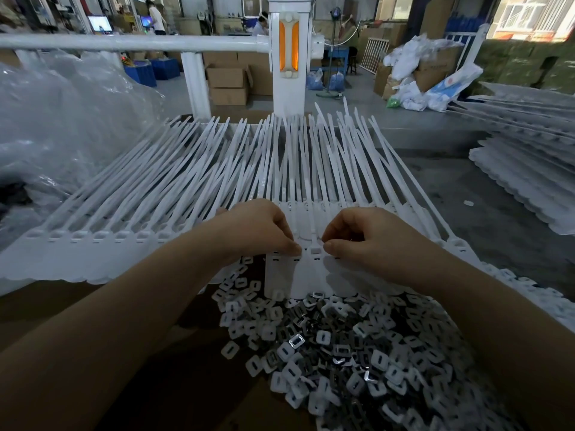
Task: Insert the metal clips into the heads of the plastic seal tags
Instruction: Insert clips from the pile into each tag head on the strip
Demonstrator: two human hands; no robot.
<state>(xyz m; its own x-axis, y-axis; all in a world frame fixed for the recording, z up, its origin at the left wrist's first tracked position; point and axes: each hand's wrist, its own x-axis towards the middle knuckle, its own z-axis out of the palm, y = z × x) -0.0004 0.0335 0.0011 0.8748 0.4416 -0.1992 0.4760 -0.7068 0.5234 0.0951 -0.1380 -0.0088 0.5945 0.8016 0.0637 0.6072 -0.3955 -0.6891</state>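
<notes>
Two bare hands meet in the middle, over a long row of white plastic seal tags [193, 188]. The tags lie side by side on the surface [485, 194], with their thin tails fanning away and their flat heads pointing toward the person.

The left hand [261, 228] has its fingers curled down. Its grip is tight, with thumb and fingertips pressed together on the edge of the tag head in the middle [314, 251]. The right hand [364, 234] is curled the same way, and its thumb and finger pinch together just on the other side of that same head. The two grips are very near each other, with only the small raised block of the tag head between them. A clip may be between the fingers, but it is too small and hidden to tell.

Just below the hands lies a big heap of metal clips [357, 353]. They are small and square, each with a slot in the middle; some are shiny and some look pale. More white tags are stacked at the far right [522, 181]. Clear plastic bags [62, 119] sit at the left.
</notes>
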